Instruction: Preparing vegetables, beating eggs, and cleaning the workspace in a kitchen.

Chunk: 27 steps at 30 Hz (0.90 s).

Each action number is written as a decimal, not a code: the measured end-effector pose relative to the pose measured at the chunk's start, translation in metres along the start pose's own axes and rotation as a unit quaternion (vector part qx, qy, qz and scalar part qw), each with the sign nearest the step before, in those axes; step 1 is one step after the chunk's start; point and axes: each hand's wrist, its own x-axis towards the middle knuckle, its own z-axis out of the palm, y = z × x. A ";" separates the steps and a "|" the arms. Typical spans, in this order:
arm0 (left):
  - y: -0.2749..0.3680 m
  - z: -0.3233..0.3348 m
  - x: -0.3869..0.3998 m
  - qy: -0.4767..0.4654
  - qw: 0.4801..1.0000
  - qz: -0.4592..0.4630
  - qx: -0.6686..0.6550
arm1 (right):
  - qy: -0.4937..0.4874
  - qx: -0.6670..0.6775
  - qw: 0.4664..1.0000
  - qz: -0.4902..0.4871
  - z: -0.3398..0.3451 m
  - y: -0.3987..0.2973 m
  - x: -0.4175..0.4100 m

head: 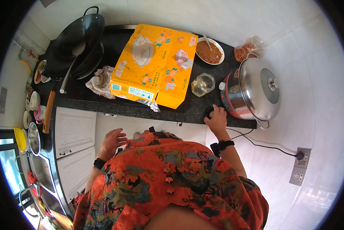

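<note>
My right hand reaches to the front edge of the dark stone counter, its fingers on a small dark round lid that they partly hide. Just behind it stands an open glass jar, with some contents low inside. My left hand is in the air before the counter, fingers apart and holding nothing. A flattened orange cardboard box lies over the middle of the counter. Right of the hand is an electric pot with a steel lid.
A bowl of reddish sauce with a spoon and a bag of red flakes stand at the back. At left are a wok with a ladle, a crumpled cloth and a wooden-handled tool. A cord runs to a wall socket.
</note>
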 end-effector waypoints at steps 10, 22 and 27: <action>0.000 0.003 -0.002 -0.005 1.000 -0.007 -0.012 | 0.184 0.077 0.966 -0.163 -0.063 -0.062 0.084; -0.010 -0.008 -0.006 0.004 0.998 0.000 -0.060 | 0.117 -0.057 0.973 -0.188 -0.037 -0.076 0.101; -0.007 -0.003 -0.005 0.011 0.999 -0.005 -0.034 | 0.113 -0.084 0.964 -0.228 -0.038 -0.076 0.105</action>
